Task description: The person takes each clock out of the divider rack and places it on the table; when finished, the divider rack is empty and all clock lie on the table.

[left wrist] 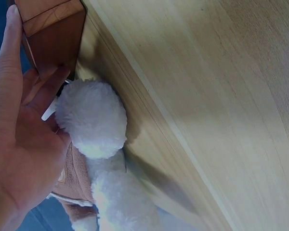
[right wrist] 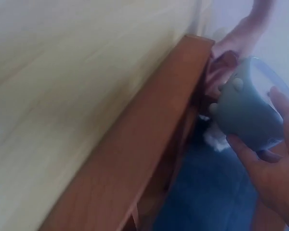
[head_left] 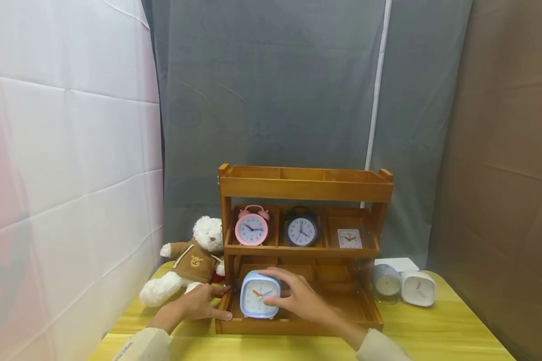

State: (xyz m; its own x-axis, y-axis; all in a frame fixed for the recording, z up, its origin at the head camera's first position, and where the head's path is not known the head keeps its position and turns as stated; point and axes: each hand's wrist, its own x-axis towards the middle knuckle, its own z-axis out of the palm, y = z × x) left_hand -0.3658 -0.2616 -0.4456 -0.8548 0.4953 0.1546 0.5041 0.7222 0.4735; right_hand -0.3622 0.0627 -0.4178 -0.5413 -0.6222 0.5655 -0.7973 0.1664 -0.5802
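Note:
My right hand (head_left: pixel 298 298) grips a light blue alarm clock (head_left: pixel 248 313), its thumb across the front and its fingers over the top and far side. The clock faces me above the left part of the bottom tier of a wooden shelf (head_left: pixel 298 327). In the right wrist view, the clock (right wrist: pixel 245 113) is tilted, with its small white feet showing. My left hand (head_left: pixel 198 302) holds the shelf's lower left corner, thumb over the edge and fingers against the side. Beside those fingers in the left wrist view is a white teddy bear's fluffy foot (left wrist: pixel 94 118).
On the middle tier stand a pink twin-bell alarm clock (head_left: pixel 251 229), a black round clock (head_left: pixel 301 231) and a small white square clock (head_left: pixel 350 239). Right of the shelf, a grey-blue clock (head_left: pixel 386 282) and a white clock (head_left: pixel 418 289) sit on the yellow table (head_left: pixel 460 331). The teddy bear (head_left: pixel 196 265) leans at left.

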